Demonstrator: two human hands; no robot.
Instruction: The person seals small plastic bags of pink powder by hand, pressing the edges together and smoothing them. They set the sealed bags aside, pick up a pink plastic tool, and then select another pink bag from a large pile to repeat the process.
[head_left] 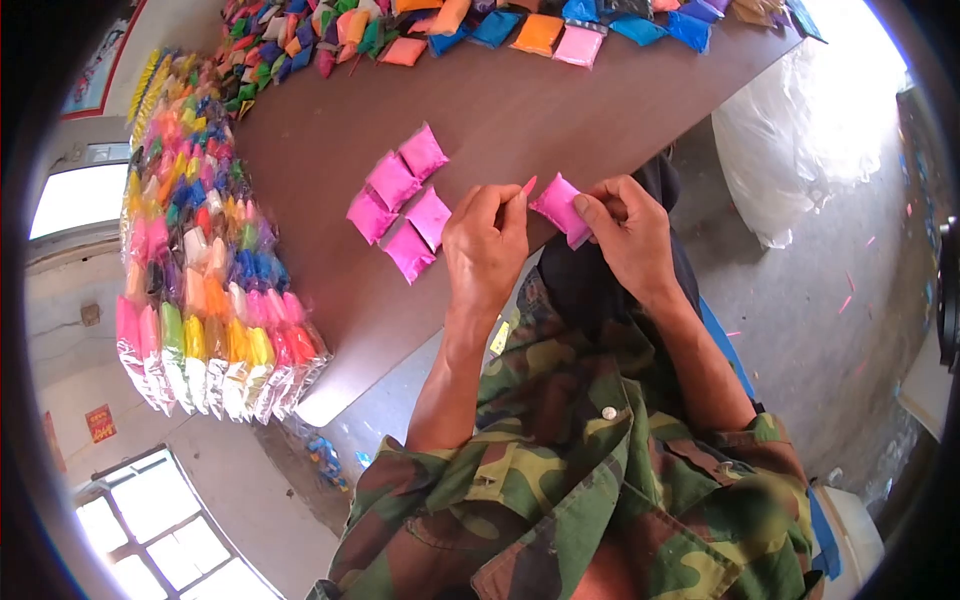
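Note:
My right hand [632,232] pinches a small pink packet [560,205] by its lower right side, close to the table's near edge. In my left hand [484,238], thumb and fingertips are closed on a thin reddish-pink strip [529,186]. The strip sticks up just left of the packet, and a narrow gap lies between them. Left of my left hand, several similar pink packets [408,252] lie together on the brown table [310,260]. Their tops face up, and some touch each other.
A long stack of clear bags with many-coloured packets [205,340] lines the table's left side. Loose coloured packets [540,34] are heaped along the far edge. A translucent plastic bag [765,150] stands at right on the grey floor [800,310], where pink strips are scattered.

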